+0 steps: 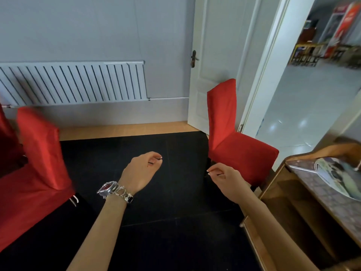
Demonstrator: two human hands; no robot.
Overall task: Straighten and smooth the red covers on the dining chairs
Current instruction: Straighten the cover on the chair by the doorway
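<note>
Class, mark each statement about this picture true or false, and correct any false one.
1. Both hands grip a red cover. False: the left hand and the right hand hold nothing, above the dark floor.
2. A watch sits on the left wrist. True.
3. The radiator hangs on the door. False: the radiator hangs on the wall, left of the door.
4. The chair by the door wears a red cover. True.
5. A magazine lies on a chair seat. False: the magazine lies on the wooden cabinet.
</note>
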